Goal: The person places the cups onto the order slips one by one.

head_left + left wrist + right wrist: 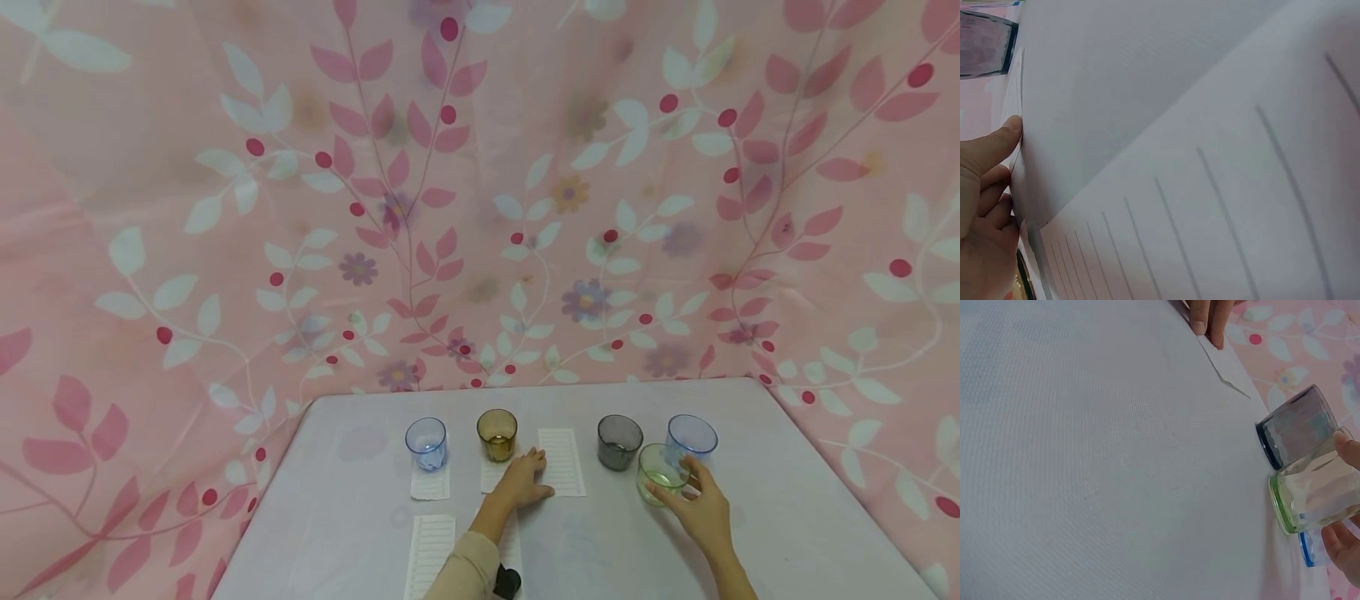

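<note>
My right hand [707, 512] grips a pale green glass [660, 483] between thumb and fingers, at the right of the table. A grey glass [619, 446] stands just left of it, and a blue glass [693, 435] stands behind it, partly hidden. My left hand [519, 483] rests on the table with its fingers spread, at the edge of a lined paper sheet [562, 467]. In the left wrist view the thumb [1007, 134] lies along a paper's edge. Just beyond that hand an amber glass [497, 437] stands on another paper.
Farther left, a second blue glass [427, 446] stands on a small lined paper [430, 487]. Another lined sheet [429, 550] lies nearer the front, left of my left forearm. The white table [600, 558] ends at a pink floral cloth [480, 250] behind.
</note>
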The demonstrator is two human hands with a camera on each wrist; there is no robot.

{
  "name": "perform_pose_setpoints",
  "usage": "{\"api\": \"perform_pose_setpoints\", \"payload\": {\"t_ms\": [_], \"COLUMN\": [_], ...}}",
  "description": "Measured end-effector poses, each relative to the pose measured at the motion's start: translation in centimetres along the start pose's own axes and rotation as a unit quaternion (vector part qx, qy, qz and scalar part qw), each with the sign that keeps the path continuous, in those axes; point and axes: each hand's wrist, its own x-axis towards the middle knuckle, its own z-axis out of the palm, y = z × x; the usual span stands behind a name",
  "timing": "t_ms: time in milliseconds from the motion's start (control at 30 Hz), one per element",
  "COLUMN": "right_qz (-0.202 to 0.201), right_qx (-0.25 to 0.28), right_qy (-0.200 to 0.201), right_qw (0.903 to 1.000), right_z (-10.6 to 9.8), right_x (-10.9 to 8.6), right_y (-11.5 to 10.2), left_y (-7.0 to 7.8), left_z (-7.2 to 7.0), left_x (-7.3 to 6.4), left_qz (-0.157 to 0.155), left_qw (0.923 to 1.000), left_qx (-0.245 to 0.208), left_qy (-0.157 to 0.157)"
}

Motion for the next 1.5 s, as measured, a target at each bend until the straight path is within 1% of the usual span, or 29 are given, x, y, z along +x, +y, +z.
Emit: {"api": "perform_pose_setpoints", "payload": {"t_ms": [133, 333, 433, 533, 700, 867, 1133, 1433, 1500], "right_qz": [0.012, -0.001, -0.004, 0.001, 0.01, 0.001, -0.021, -0.033, -0.038], "right_qx": [0.013, 0.031, 0.03, 0.026, 0.019, 0.021, 0.023, 0.036, 0.042], "right_qy": [-0.005, -0.003, -0.004, -0.01, -0.026, -0.027, -0.025, -0.03, -0.034], "right_qw": [0.9998, 0.9995, 0.9995, 0.9996, 0.9994, 0.9994, 0.9992, 0.9983, 0.9978], "right_z": [0.0, -0.1, -0.3, -0.4, -0.5, -0.2, 0.5, 1.5, 1.8], "right_x": [0.0, 0.1, 0.2, 0.2, 0.0, 0.0, 0.0, 0.0, 0.1], "right_y": [-0.3, -1.3, -1.8, -2.4, -3.2, -3.8, -4.2, -5.6, -6.0], "left_y": [-0.1, -0.1, 0.0, 0.0, -0.1, -0.2, 0.0, -0.1, -0.1], "left_z": [0.0, 0.0, -0.1, -0.2, -0.1, 0.0, -0.2, -0.2, -0.2], "left_x": [0.0, -0.1, -0.1, -0.1, -0.1, -0.1, -0.3, -0.2, -0.2], "left_qz": [0.007, 0.014, 0.012, 0.011, 0.018, 0.023, 0.019, 0.019, 0.015], "left_qw": [1.0, 0.9998, 0.9998, 0.9999, 0.9998, 0.9997, 0.9998, 0.9998, 0.9999], "left_qx": [0.002, 0.015, 0.015, 0.01, 0.006, 0.005, 0.006, 0.003, 0.004], "left_qy": [0.002, 0.002, 0.0, -0.001, 0.004, 0.009, 0.007, 0.008, 0.006]}}
